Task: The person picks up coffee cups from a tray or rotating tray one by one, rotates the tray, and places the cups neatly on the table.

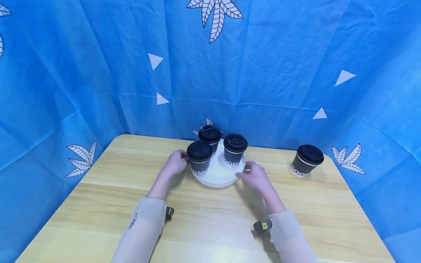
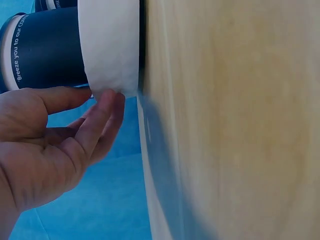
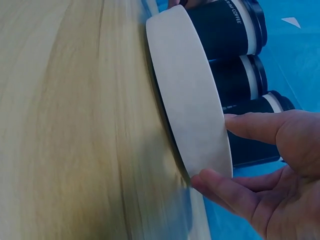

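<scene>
A round white tray (image 1: 218, 176) with a low wall carries three dark paper coffee cups with black lids: a front-left cup (image 1: 199, 160), a rear cup (image 1: 209, 135) and a right-hand cup (image 1: 234, 150). My left hand (image 1: 176, 163) grips the tray's left side, beside the front-left cup. In the left wrist view, the thumb of that hand (image 2: 55, 130) is at the rim and its fingers touch the outer wall. On the tray's right side, my right hand (image 3: 265, 165) pinches the wall, thumb over the rim and fingers low outside. Whether the tray is off the table cannot be told.
Another lidded coffee cup (image 1: 307, 160) stands on the wooden table (image 1: 204, 219), to the right of the tray. A blue cloth (image 1: 279, 54) with leaf and triangle prints hangs behind the table and along its sides.
</scene>
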### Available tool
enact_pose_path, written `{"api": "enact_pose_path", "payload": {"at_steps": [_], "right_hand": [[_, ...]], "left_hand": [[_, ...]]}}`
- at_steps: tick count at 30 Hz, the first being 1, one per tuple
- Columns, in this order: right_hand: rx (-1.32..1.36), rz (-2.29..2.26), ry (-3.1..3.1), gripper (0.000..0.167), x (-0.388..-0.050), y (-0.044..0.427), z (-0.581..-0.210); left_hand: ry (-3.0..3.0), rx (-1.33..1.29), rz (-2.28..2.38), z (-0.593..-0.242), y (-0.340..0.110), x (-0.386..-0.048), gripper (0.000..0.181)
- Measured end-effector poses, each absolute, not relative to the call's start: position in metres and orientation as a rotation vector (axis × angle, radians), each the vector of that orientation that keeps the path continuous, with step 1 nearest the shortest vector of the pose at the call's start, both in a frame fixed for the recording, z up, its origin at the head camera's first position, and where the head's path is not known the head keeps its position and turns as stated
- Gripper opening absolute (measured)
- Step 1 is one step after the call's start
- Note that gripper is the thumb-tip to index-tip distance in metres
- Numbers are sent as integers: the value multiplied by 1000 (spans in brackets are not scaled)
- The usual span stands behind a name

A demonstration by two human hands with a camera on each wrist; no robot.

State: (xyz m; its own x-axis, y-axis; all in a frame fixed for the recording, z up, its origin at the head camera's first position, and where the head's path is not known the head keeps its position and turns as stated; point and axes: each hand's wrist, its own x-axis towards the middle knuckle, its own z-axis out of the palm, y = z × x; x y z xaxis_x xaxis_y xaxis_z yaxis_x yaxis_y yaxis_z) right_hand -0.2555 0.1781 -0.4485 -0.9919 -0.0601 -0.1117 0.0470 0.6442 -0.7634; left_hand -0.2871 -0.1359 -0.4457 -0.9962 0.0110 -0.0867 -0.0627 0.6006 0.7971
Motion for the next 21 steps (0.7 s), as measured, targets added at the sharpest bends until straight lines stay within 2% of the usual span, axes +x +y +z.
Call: {"api": "enact_pose_path", "payload": {"at_steps": [12,21], "right_hand": [[34,-1482,2679,65,-261,183,-453],[-24,-1414,2699,62,-262,180,-459]], "left_hand": [[2730,-23,1371,-445,-138,-303,46],[2790,4,1298,-447,-140,-312,44]]}}
